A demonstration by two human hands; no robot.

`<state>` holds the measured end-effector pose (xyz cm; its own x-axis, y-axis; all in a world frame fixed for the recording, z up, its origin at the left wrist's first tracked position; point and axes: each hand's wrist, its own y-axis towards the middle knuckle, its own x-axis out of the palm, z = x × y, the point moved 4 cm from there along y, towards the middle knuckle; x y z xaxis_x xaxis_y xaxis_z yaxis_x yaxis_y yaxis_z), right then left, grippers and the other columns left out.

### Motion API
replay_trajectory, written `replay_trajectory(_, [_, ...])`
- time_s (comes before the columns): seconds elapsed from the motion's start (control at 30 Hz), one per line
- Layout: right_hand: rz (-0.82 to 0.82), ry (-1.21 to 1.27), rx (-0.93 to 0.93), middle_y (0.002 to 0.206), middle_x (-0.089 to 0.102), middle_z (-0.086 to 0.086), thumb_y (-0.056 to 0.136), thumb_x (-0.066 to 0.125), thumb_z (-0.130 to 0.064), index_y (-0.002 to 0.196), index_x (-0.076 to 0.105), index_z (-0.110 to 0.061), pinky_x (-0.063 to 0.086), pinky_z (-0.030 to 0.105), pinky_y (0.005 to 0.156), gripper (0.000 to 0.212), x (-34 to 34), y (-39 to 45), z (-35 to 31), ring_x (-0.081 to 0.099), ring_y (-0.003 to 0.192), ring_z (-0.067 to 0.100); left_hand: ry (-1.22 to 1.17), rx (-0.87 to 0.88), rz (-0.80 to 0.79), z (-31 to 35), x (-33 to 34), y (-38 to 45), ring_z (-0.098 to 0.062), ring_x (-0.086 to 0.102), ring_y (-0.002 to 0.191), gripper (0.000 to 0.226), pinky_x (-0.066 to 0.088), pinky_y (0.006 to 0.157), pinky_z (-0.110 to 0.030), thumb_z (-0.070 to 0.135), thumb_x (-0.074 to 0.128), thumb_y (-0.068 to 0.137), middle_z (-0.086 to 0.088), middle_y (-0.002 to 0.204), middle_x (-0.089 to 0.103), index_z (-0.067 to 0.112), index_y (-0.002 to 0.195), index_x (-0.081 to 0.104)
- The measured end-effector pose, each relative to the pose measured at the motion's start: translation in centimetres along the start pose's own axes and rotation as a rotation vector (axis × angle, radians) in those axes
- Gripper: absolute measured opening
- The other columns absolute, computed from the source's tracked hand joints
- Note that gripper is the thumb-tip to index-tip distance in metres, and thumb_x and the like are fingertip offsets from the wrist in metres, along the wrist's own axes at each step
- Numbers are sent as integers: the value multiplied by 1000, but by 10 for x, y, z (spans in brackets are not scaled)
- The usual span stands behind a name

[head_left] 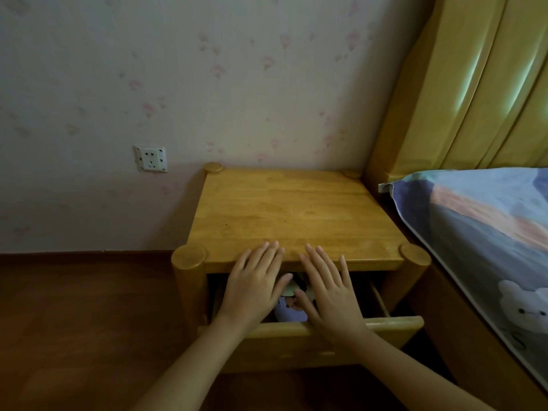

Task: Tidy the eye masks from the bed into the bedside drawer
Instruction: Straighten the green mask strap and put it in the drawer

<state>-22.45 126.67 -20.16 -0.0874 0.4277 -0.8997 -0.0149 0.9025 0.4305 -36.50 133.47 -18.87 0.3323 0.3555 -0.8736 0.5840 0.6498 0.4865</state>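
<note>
Honey-coloured wood fills the middle of the view: a bedside cabinet (pixel 296 215) with its drawer (pixel 391 324) pulled partway out. Both hands hover flat over the opening — the left hand (pixel 252 287) and the right hand (pixel 326 292) side by side, fingers (pixel 268 253) straight and spread, tips reaching over the cabinet's front edge. Neither hand grasps anything; both are released. Between them, down in the drawer, lie the eye masks (pixel 292 304), a pale lilac one with a cartoon print nearest the front and something green and dark behind it; how many there are cannot be told, since the hands cover most of the cavity.

The step in hand looks like the settling of the masks inside the drawer — pressing or smoothing them flat after placing. The bed (pixel 474 232) at the right shows only patterned bedding in this view, with no mask visible on it, though much of it is out of frame.

Next, judging from this, the hands must lift clear of the opening, then push the drawer front evenly so nothing catches under the top edge
</note>
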Motion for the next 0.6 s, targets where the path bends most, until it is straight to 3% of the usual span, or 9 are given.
replay_trajectory(0.13, [21, -3, 28, 147, 45, -6, 97, 19, -57, 139, 43, -23, 16, 44, 114, 59, 3, 12, 4, 38, 138, 14, 14, 45, 55, -4, 6, 8, -18, 60, 119, 61, 53, 93, -37, 50, 22, 100, -4, 127, 65, 13, 124, 64])
replay_trajectory(0.3, [223, -61, -90, 118, 65, -2, 96, 36, -45, 115, 61, -19, 44, 34, 93, 40, 3, 25, 6, 61, 106, 16, 39, 92, 221, -4, 5, 14, -17, 68, 102, 61, 57, 75, -32, 48, 24, 101, -3, 109, 73, 13, 108, 73])
replay_trajectory(0.47, [383, -177, -212, 92, 65, 0, 95, 43, -35, 99, 63, -19, 44, 34, 72, 27, 12, 41, 11, 59, 76, 20, 97, 101, 294, -3, 12, 13, -17, 68, 96, 54, 54, 74, -32, 51, 34, 97, -4, 106, 72, 13, 104, 72])
replay_trajectory(0.6, [518, -243, -191, 81, 63, -2, 96, 40, -35, 89, 64, -22, 39, 39, 76, 28, 16, 50, 15, 55, 69, 19, 234, 143, 364, -6, 24, 14, -21, 62, 84, 54, 49, 68, -34, 59, 35, 93, -4, 98, 68, 14, 99, 65])
